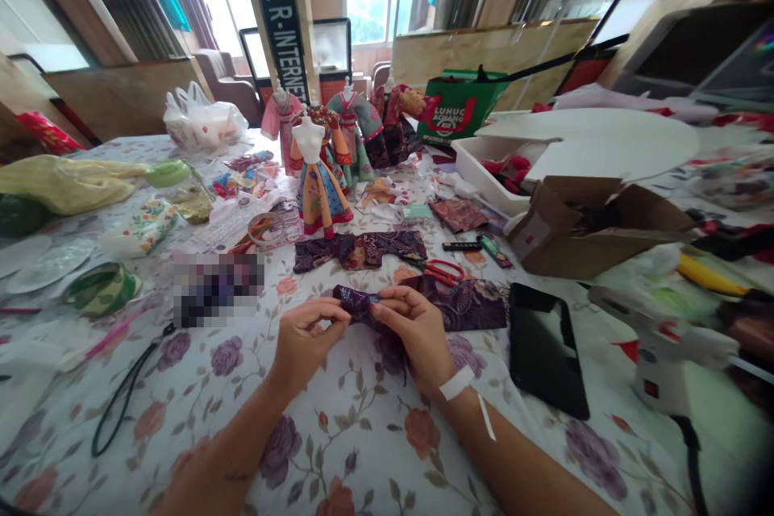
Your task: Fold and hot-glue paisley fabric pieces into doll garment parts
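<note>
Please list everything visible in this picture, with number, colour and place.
held cloth: one, dark purple, front centre
loose cloths: at least two, patterned purple, centre
scissors: one, red handles, centre
tablet-like slab: one, black, right
glue gun: one, whitish, far right
cardboard box: one, brown, right
tray: one, white, behind box
shopping bag: one, green, back right
dressed forms: at least four, multicoloured, back centre
plastic bag: one, white, back left
jar: one, clear, green lid, left
tablecloth: one, white, flowered, underneath
smaller items: too many to count, mixed colours, around
left grip: one, bare, pinching cloth's left
right grip: one, bare, pinching its right
</note>
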A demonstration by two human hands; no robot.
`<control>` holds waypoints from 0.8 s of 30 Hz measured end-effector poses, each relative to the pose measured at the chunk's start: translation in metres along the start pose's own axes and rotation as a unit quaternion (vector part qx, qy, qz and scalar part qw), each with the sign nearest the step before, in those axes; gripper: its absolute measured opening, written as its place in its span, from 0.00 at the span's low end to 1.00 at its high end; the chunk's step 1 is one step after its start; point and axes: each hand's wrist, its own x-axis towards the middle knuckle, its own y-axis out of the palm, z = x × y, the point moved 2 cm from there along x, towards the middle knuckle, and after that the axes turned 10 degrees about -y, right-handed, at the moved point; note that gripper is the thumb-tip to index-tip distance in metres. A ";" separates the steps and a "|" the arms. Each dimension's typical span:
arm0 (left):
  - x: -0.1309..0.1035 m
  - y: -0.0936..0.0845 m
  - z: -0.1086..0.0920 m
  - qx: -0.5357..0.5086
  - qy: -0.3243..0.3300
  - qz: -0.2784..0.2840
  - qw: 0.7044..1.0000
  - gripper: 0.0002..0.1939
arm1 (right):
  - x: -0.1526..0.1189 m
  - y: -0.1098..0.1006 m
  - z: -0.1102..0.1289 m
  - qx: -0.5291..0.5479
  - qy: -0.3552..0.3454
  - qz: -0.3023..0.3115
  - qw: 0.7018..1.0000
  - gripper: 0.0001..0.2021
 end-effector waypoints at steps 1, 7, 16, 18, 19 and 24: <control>0.000 0.000 0.000 -0.004 -0.002 0.001 1.000 0.03 | 0.000 0.000 0.000 -0.001 -0.002 -0.002 1.000 0.17; -0.001 0.002 0.000 -0.042 -0.047 0.007 0.998 0.12 | -0.002 0.002 0.001 -0.005 -0.002 0.009 1.000 0.17; 0.001 -0.001 0.003 0.021 0.035 -0.036 0.999 0.02 | -0.001 0.000 0.000 0.003 0.000 -0.003 1.000 0.17; 0.000 -0.001 0.004 0.007 0.024 -0.029 0.999 0.02 | -0.001 0.000 0.001 0.008 0.000 -0.004 1.000 0.17; 0.000 -0.001 0.005 -0.002 0.012 -0.024 1.000 0.03 | -0.001 0.000 0.001 0.011 0.000 -0.005 1.000 0.16; 0.000 0.003 0.005 -0.051 -0.056 0.025 0.997 0.15 | -0.005 0.003 -0.001 -0.009 -0.009 0.026 1.000 0.15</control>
